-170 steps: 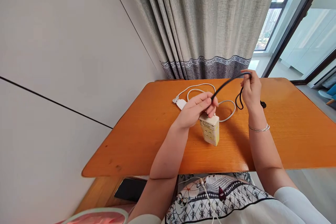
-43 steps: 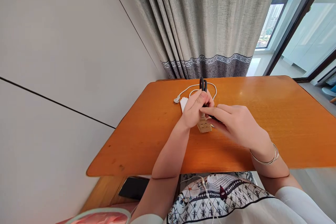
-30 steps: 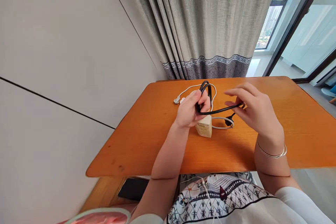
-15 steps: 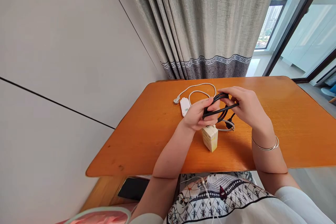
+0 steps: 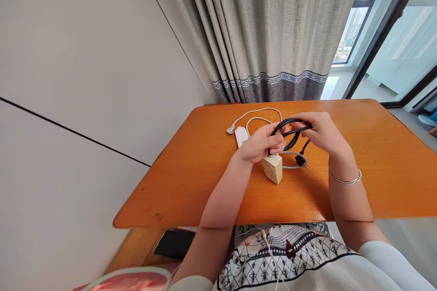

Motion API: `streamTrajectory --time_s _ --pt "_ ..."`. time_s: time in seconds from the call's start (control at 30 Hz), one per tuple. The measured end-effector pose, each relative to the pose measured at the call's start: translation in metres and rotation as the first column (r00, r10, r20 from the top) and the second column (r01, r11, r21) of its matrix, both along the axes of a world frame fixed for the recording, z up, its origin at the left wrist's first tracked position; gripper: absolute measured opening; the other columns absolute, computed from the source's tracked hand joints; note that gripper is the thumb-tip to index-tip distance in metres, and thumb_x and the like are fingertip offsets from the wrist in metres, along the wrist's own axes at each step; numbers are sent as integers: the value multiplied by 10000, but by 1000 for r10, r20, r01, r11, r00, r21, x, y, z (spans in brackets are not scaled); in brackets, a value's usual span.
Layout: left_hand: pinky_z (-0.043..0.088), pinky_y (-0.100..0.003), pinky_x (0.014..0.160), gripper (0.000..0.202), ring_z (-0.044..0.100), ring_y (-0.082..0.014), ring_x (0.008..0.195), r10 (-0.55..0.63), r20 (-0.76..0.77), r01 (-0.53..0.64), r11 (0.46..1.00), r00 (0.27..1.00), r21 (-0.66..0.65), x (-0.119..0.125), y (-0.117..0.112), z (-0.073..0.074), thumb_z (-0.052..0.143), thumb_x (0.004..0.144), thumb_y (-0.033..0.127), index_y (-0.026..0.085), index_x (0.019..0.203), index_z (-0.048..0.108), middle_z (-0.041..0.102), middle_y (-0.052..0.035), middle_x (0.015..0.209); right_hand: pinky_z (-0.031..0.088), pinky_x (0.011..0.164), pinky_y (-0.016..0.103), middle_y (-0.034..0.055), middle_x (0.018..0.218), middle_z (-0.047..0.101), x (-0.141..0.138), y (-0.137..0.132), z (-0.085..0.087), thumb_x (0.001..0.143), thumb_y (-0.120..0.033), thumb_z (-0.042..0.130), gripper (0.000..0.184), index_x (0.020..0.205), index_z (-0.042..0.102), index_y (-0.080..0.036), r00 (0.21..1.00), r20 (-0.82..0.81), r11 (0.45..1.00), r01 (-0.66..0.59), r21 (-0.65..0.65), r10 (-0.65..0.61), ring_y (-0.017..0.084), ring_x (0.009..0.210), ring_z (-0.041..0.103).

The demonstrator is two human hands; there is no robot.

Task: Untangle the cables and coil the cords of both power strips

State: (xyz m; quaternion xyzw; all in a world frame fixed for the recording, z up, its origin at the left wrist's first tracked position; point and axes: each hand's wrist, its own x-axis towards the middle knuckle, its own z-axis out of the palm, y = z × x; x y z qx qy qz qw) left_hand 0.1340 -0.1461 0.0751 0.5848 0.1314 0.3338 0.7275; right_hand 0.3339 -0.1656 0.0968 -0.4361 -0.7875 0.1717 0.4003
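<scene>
A looped black cable (image 5: 288, 121) is stretched between my two hands above the table. My left hand (image 5: 258, 142) is closed around one end of the coil, thumb on top. With bent fingers, my right hand (image 5: 322, 131) pinches the other end of the loops. From the cable a black plug (image 5: 300, 160) hangs down on the right. Just below my left hand is a cream boxy block (image 5: 272, 169); whether the hand holds it or it rests on the table I cannot tell. Behind that hand lies a white power strip (image 5: 241, 135), partly hidden.
The wooden table (image 5: 184, 182) has a white cord (image 5: 262, 109) with a grey plug (image 5: 231, 130) at its back. A phone-like black slab (image 5: 175, 243) lies on a lower surface at left. A curtain (image 5: 273, 32) hangs behind the table.
The cable loops have opened wider and shifted slightly between my hands. My left hand has risen a little, and the cream block now appears higher.
</scene>
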Motion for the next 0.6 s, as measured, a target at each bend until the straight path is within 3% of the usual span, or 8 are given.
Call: streamTrajectory --time_s 0.23,0.4,0.6 --pt "136 -200 437 480 242 -28 398 20 4 -19 999 1000 -48 3 1 3 805 756 556 135 800 580 302 114 487 380 590 272 36 766 710 6 7 -3 830 -357 723 256 970 800 -158 983 -173 987 -89 -137 65 124 650 527" --pt "134 -184 423 441 177 -13 375 36 28 -34 997 999 -67 4 2 2 765 797 538 136 787 584 291 120 464 418 614 274 41 745 733 3 9 -2 833 -353 716 209 858 783 -156 973 -222 982 -93 -166 55 134 658 583" --pt "166 -155 390 397 215 -15 346 185 25 -182 979 982 -87 7 2 2 746 821 510 154 808 569 319 120 475 435 567 263 21 667 692 -7 14 -8 806 -382 739 224 854 742 -163 935 -354 984 -79 -159 17 122 590 587"
